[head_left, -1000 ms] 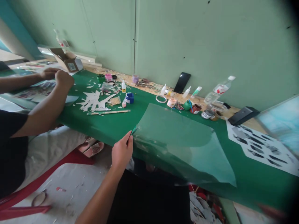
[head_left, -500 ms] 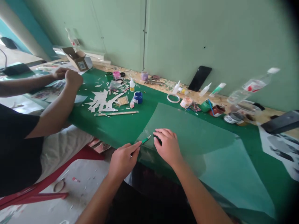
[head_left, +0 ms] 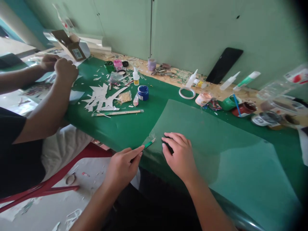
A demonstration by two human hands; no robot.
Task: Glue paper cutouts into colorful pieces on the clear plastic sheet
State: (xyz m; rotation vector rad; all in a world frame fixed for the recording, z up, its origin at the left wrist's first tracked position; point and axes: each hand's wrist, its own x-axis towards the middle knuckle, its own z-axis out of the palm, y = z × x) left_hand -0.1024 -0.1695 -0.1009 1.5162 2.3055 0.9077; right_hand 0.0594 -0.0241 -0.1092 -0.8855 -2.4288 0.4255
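Observation:
My left hand (head_left: pixel 124 165) grips a craft knife (head_left: pixel 148 145) with a green handle, its forefinger stretched along the top. The blade points away and to the right, over the near left corner of a clear plastic sheet (head_left: pixel 207 128). To the right of the blade, my right hand (head_left: pixel 179 154) rests on that sheet with its fingers bent. A small black thing (head_left: pixel 169 146) shows under these fingers; its kind is hidden. The sheet lies on the green table cover (head_left: pixel 125 125) and reaches far to the right.
A co-worker's hands (head_left: pixel 59 65) are at the left, near an open cardboard box (head_left: pixel 72 48). Paper scraps (head_left: pixel 97 99), a blue paint jar (head_left: pixel 143 93) and a glue bottle (head_left: pixel 136 77) lie ahead. A tape roll (head_left: pixel 187 93), several paint jars and a black phone (head_left: pixel 225 65) line the back.
The view has shifted slightly, so the items at the back sit farther right. My right hand appears a little farther from the blade; the knife stays in my left hand.

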